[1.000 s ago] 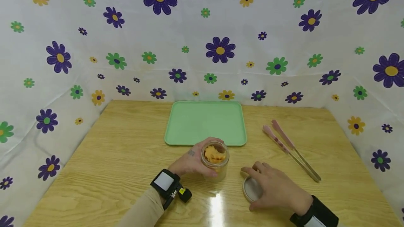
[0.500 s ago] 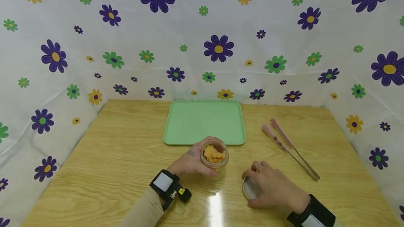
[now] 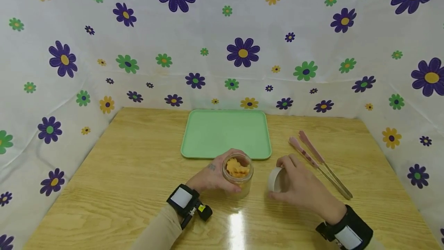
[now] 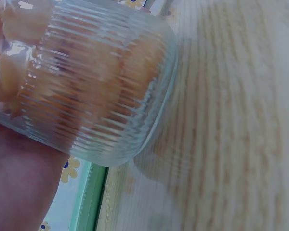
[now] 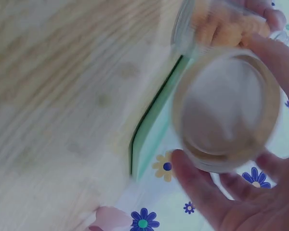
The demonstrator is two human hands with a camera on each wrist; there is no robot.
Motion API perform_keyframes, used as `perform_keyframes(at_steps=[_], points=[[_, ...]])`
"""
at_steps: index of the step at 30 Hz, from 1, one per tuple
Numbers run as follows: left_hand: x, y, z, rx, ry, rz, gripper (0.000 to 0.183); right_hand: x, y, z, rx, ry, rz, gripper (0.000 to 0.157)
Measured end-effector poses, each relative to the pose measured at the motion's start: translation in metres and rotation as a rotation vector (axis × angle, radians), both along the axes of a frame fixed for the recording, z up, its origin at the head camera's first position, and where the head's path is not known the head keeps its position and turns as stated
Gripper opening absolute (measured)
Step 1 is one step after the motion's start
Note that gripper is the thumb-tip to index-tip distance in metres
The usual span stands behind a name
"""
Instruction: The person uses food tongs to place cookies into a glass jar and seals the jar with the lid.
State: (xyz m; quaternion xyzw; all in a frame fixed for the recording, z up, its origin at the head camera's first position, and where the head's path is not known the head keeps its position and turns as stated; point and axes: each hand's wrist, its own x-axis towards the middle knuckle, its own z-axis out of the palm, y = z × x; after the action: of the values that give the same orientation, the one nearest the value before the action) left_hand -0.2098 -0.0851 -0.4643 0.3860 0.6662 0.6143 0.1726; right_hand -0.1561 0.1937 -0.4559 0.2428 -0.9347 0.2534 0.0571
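Observation:
My left hand (image 3: pixel 216 174) grips a clear glass jar (image 3: pixel 243 188) from its left side. Orange pieces of food (image 3: pixel 237 168) show through the open mouth, and the ribbed glass wall (image 4: pixel 96 91) fills much of the left wrist view. To the right, my right hand (image 3: pixel 301 188) holds a round, pale jar lid (image 3: pixel 272 180) by its rim, tipped up on edge. The lid's hollow underside (image 5: pixel 224 103) faces the camera in the right wrist view, with fingers and thumb around its edge. A short gap lies between lid and jar.
A light green tray (image 3: pixel 225 134) lies at the back of the wooden table (image 3: pixel 138 157), just behind the jar. Tongs with pink tips (image 3: pixel 320 163) rest to the right, beyond my right hand. A flower-patterned cloth (image 3: pixel 208 22) stands around the back and sides.
My right hand has picked the lid up from the table and tilted it from lying flat to on edge. The left hand and jar have stayed in place.

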Motion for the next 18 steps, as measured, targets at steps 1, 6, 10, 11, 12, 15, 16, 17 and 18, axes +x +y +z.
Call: perform_keyframes(at_steps=[1,6,10,11,12,15,16,17,18], points=[[-0.001,0.000,0.000,-0.003,0.002,0.000,0.077,-0.002,0.000,0.001,-0.027,0.029,-0.002,0.072],[-0.004,0.000,0.002,-0.028,0.011,-0.001,0.077,-0.016,0.001,0.003,-0.171,0.220,0.010,0.067],[-0.005,0.001,0.003,-0.043,0.006,0.001,0.077,-0.024,0.003,0.006,-0.237,0.320,-0.036,0.057],[-0.005,0.001,0.003,-0.042,0.004,0.000,0.077,-0.025,0.003,0.007,-0.243,0.326,-0.054,0.056],[-0.005,0.001,0.002,-0.042,0.001,0.000,0.078,-0.026,0.003,0.007,-0.247,0.330,-0.069,0.055],[-0.007,0.000,-0.003,-0.035,-0.002,0.002,0.079,-0.028,0.001,0.008,-0.264,0.324,-0.089,0.054],[-0.008,0.000,-0.006,-0.035,-0.002,0.005,0.080,-0.028,0.000,0.008,-0.267,0.317,-0.087,0.054],[-0.009,0.000,-0.010,-0.035,-0.003,0.007,0.080,-0.028,-0.001,0.008,-0.271,0.311,-0.081,0.053],[-0.011,0.000,-0.014,-0.035,-0.003,0.010,0.081,-0.028,-0.003,0.008,-0.277,0.311,-0.073,0.053]])
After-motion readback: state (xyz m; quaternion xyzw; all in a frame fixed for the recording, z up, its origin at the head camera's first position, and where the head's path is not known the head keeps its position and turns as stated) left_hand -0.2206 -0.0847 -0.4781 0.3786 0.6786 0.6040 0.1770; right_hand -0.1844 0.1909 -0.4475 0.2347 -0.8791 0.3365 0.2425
